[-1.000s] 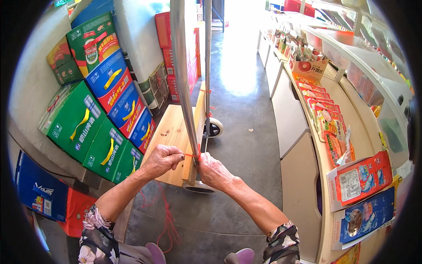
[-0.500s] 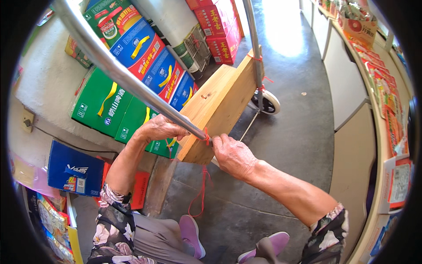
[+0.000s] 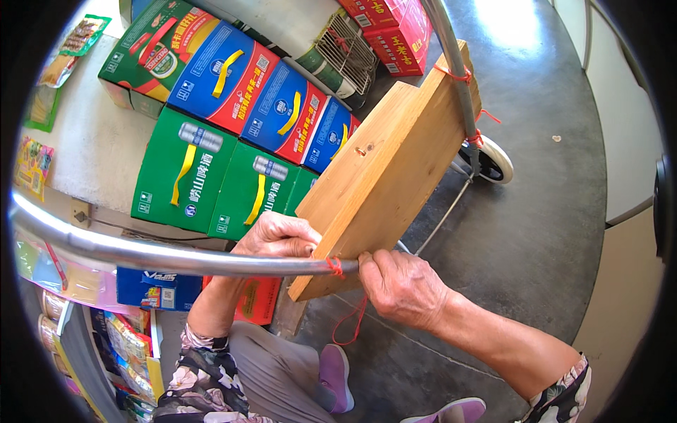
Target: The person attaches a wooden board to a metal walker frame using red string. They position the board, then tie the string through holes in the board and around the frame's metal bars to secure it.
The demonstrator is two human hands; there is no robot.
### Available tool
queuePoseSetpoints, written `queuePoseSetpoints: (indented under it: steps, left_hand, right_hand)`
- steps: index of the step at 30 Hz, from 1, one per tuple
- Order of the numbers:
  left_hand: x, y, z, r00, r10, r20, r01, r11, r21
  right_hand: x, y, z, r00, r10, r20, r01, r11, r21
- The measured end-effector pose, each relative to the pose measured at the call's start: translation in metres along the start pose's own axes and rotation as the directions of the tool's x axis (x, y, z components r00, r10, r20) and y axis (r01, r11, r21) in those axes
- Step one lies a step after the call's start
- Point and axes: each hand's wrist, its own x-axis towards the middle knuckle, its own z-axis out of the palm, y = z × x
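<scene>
Grey floor; wood plank, long axis near L to far R. L hand at near end, R hand by red cord; fingers bent, can't tell hold.

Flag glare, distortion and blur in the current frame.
Head view: washed-out glare on the floor at upper right; head view: bright highlight along the tube, which looks bowed, probably partly fisheye; head view: black at both sides and corners; head view: left hand and right hand readable, no obvious motion blur.
</scene>
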Motion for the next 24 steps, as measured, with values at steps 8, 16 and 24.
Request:
queuePoseSetpoints:
  steps: [8, 16, 24]
  left_hand:
    - [-0.004, 0.018, -0.002, 0.993, 0.115, -0.032, -0.104, 0.964, 0.244]
    - [-0.006, -0.001, -0.005, 0.955, -0.293, 0.050, 0.290, 0.886, -0.363]
    - [-0.005, 0.007, 0.004, 0.981, -0.160, -0.107, 0.137, 0.971, -0.195]
  right_hand:
    - [0.008, 0.006, -0.001, 0.998, -0.062, 0.021, 0.062, 0.998, -0.008]
    - [0.015, 0.010, -0.006, 0.990, -0.065, 0.122, 0.064, 0.998, 0.015]
    - [0.015, 0.010, -0.007, 0.993, -0.051, 0.105, 0.047, 0.998, 0.040]
